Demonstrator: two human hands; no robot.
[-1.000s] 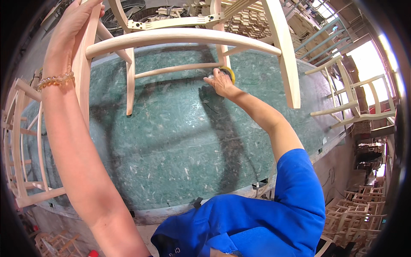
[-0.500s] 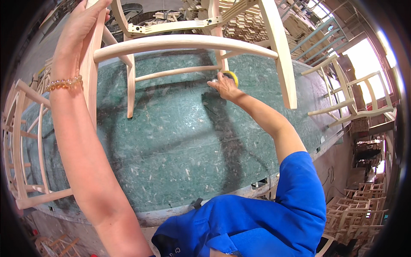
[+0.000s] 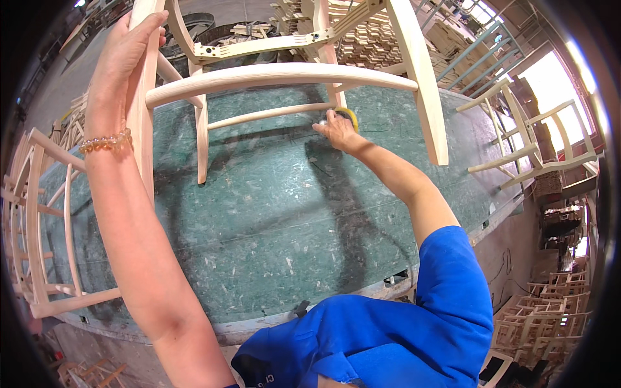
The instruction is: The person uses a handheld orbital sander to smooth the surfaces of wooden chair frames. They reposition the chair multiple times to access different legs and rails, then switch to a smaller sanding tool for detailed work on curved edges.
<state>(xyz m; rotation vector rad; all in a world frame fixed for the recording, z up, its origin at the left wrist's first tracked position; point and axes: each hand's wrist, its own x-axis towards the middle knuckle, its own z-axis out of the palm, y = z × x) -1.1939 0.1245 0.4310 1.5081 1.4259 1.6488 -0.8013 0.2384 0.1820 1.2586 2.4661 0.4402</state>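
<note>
A bare pale-wood chair frame (image 3: 278, 75) stands tilted over the green-topped worktable (image 3: 272, 258). My left hand (image 3: 131, 48) is closed around its near left leg, high up at the upper left. At the foot of a far leg, beneath the curved rail, my right hand (image 3: 340, 131) is closed on a round tool with a yellow rim (image 3: 350, 116). The tool's underside and most of its body are hidden by the fingers. It is at the far leg's lower end; contact cannot be made out.
More chair frames stand at the table's left (image 3: 40, 226) and right (image 3: 517, 142) ends. Stacked wood pieces (image 3: 369, 45) lie behind the table, beside a dark round tub (image 3: 239, 40). Several chair frames (image 3: 543, 317) crowd the floor at lower right.
The chair frame's left side and my left hand have shifted slightly right and down in the picture. My right hand keeps its place with the round tool at the far leg.
</note>
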